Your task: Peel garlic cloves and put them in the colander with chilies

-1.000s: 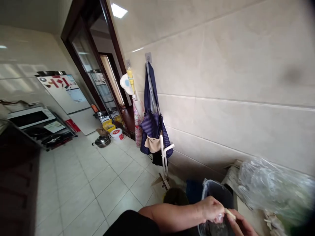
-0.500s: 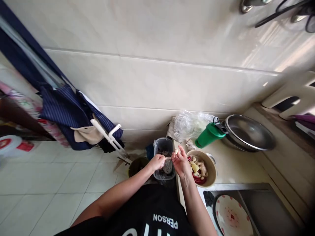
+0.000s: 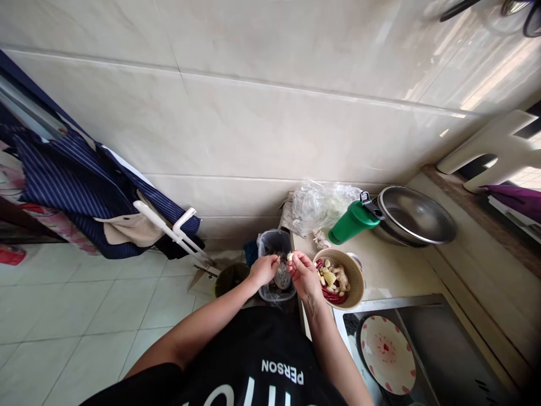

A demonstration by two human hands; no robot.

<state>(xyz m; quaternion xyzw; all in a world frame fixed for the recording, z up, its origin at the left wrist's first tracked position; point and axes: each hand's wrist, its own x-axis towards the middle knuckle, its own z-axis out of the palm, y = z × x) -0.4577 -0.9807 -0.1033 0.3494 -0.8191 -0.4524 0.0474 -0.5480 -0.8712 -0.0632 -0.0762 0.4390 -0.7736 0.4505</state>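
Observation:
My right hand (image 3: 305, 275) pinches a pale garlic clove (image 3: 289, 256) between thumb and fingertips. Close by on its left, my left hand (image 3: 264, 270) has its fingers pressed together; whatever lies in them is too small to make out. Both hands are above a bin (image 3: 274, 233) lined with a clear bag, with dark scraps inside. Just right of my right hand, a beige basket (image 3: 358, 285) on the counter holds peeled cloves, knobbly ginger (image 3: 340, 277), a cut yellow piece (image 3: 329, 278) and red chillies (image 3: 333, 296). Unpeeled garlic (image 3: 321, 239) lies behind the basket.
A green bottle (image 3: 354, 221), a crumpled plastic bag (image 3: 323, 206) and a large metal pan (image 3: 416, 214) stand along the wall. A spotted plate (image 3: 389, 355) sits in the sink (image 3: 454, 349). On the left are a white folding frame (image 3: 164, 228) and hanging striped cloth (image 3: 80, 175).
The camera view has shifted. My hands have drawn slightly apart, and the pale strip between them at my left fingertips no longer shows. The clove remains in my right hand.

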